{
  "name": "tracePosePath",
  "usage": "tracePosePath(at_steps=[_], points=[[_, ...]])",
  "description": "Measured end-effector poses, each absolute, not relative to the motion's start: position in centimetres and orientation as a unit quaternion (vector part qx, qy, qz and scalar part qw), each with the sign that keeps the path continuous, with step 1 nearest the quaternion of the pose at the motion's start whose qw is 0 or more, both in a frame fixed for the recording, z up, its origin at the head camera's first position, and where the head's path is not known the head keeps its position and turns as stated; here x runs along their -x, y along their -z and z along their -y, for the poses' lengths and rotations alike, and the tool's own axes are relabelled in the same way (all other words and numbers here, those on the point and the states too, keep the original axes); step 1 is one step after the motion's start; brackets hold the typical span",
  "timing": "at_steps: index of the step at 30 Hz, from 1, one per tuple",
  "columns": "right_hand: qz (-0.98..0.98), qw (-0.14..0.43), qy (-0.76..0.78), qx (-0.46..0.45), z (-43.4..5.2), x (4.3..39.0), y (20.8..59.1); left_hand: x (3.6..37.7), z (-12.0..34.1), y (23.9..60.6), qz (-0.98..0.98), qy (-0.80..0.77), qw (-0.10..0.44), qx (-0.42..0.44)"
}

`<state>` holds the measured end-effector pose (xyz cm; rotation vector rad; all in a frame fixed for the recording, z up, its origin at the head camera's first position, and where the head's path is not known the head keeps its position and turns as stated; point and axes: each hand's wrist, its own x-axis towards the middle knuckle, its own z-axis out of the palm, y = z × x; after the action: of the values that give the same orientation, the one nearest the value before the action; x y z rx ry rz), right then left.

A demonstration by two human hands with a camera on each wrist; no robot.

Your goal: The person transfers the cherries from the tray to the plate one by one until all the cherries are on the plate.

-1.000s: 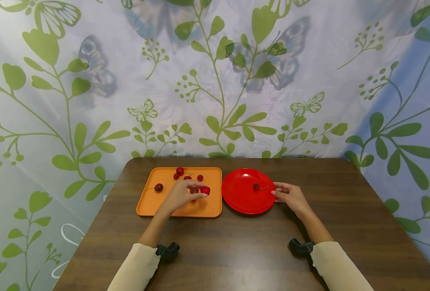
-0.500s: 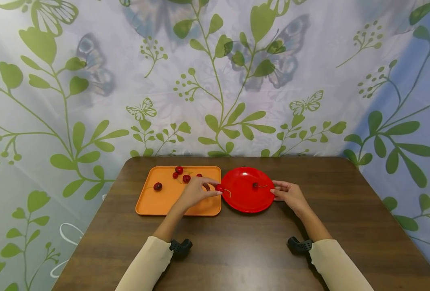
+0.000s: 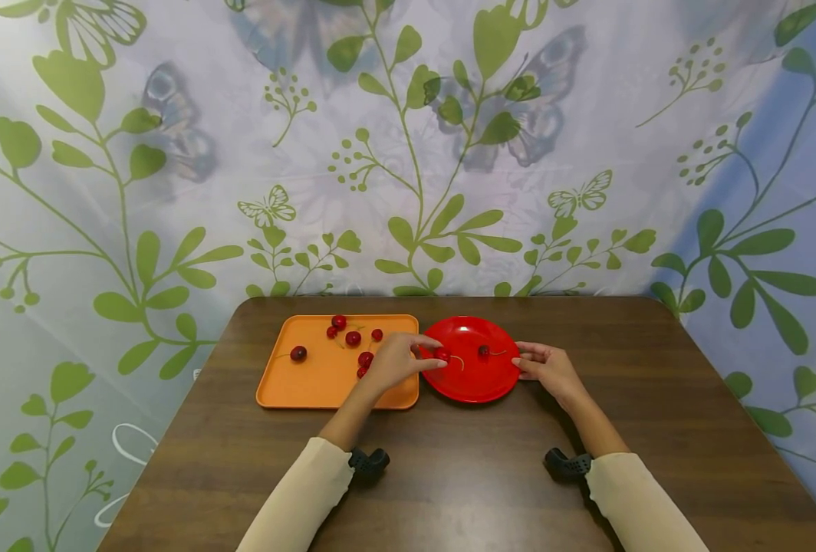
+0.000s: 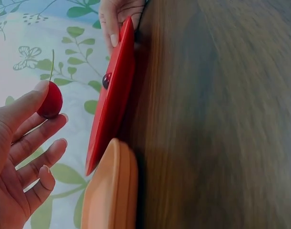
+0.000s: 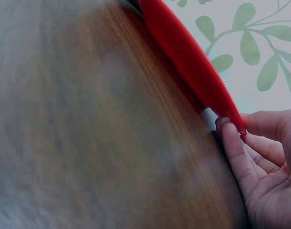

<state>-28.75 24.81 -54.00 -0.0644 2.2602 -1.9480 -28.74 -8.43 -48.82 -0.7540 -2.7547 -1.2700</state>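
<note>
- The left hand (image 3: 397,359) has a cherry (image 3: 442,354) pinched between thumb and fingertip, with the other fingers loosely spread. It's up over the left part of the red plate (image 3: 470,383), stem trailing toward the middle.
- The right hand (image 3: 548,366) is just steadying that plate, with its fingers curled onto the right rim. It has no fruit in it.
- Handling-wise I'd guess the cherry is super light, smooth and a bit slippery, and soft enough to bruise if squeezed. A gentle pinch across the round body like this looks right to me. The stem is another place to grab, but it'd probably swing around or snap off.
- There's one more cherry on the plate (image 3: 483,351), and a bunch left on the orange tray (image 3: 311,391) just to the left, which nearly touches the plate.
- The head view gives the whole layout: tray, plate, both hands, the brown table (image 3: 463,491).
- The left wrist view shows the grip much better. You can see the cherry (image 4: 50,100) sitting between thumb and fingertip with its stem sticking up, clear of the plate's edge (image 4: 114,102). You can't tell that from above.
- The right wrist view is the only one showing how the fingertips (image 5: 229,138) hook the plate rim (image 5: 193,62) right at the table surface. No cherries are visible there at all.
</note>
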Motion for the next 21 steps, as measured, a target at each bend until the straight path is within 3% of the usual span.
tracePosePath(at_steps=[21], points=[[-0.753,0.08,0.653,0.014,-24.5,28.6,53.4,30.5,4.0,51.3,0.878,0.42,0.002,0.229]])
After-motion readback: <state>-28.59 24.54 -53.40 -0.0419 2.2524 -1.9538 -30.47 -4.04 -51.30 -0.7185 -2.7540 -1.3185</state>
